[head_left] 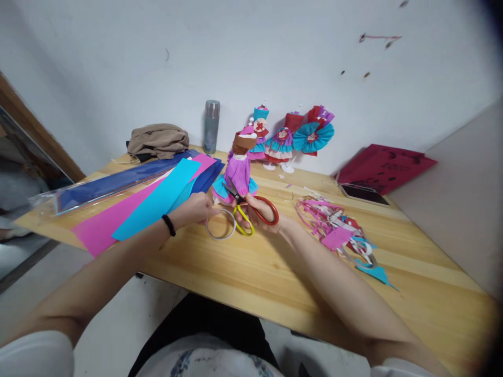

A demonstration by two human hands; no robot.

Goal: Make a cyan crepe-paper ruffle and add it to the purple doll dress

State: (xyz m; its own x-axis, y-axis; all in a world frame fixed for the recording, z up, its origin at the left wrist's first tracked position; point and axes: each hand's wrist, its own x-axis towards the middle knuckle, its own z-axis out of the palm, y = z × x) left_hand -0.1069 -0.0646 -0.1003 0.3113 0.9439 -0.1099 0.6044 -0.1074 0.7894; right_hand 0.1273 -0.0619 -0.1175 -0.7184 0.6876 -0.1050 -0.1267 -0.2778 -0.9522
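My left hand [196,208], with a black band on its wrist, is closed on the edge of a thin white roll of tape [208,232]. The fingertips are partly hidden. In my right hand [266,210] is a pair of scissors [270,205] with one red and one yellow handle loop, the dark blades pointing away and to the left. Just behind the blades stands a small dress form [238,168] in a purple paper dress with a brown band across the top and blue at the hem.
Pink and blue paper sheets [157,199] lie at left beside a plastic-wrapped blue pack [113,183]. Behind are a brown cloth [157,140], a flask [211,128] and several dressed forms [283,139]. Paper scraps [338,235], a phone [363,194] and red bags [383,170] sit at right.
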